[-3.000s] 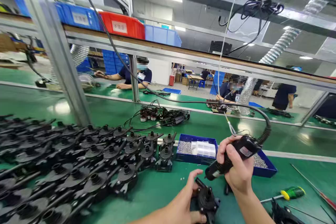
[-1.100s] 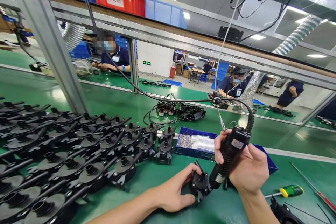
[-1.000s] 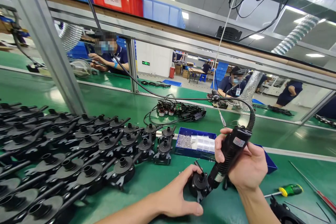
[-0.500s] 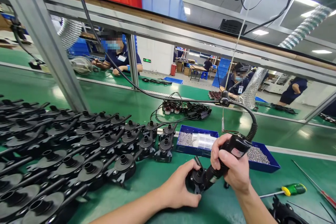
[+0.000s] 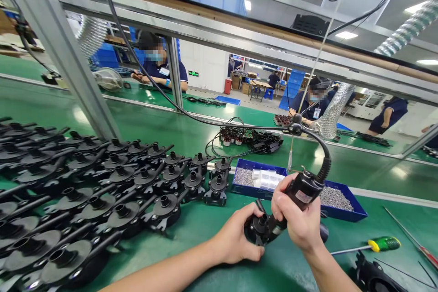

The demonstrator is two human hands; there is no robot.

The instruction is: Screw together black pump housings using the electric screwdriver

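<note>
As a worker bends two bare hands over a green worktop (image 5: 191, 221), a black housing (image 5: 259, 227) sits in the crook of the left hand (image 5: 236, 238), between forefinger and thumb. The forefinger arches over the far side of the piece and the thumb curves round the near side, the two parted by about the width of the housing and grasping it against the bench. A short, dark tube slants up from the piece beside the forefinger, and a round collar stands on its top. The remaining fingers of that hand are largely hidden.

The right hand (image 5: 303, 221) is wrapped around a corded black power driver (image 5: 306, 189), its fingers curled closely about the barrel. The tool tilts down toward the left hand, its lower end meeting the right side of the housing; the bit itself cannot be made out. A thick cable (image 5: 323, 159) bends up from the driver's top.

Behind the hands stand two blue trays, one (image 5: 248, 190) with small metal parts and clear plastic pieces, the other (image 5: 345, 215) filled with metal parts. Rows of similar black assemblies (image 5: 121, 214) cover the bench to the left. At right lie a green-and-yellow screwdriver (image 5: 385, 243) and another black part (image 5: 376, 273), near the worker's forearm. Across the line, beyond a tangle of wired components (image 5: 263, 142), two masked co-workers sit at a second green bench.
</note>
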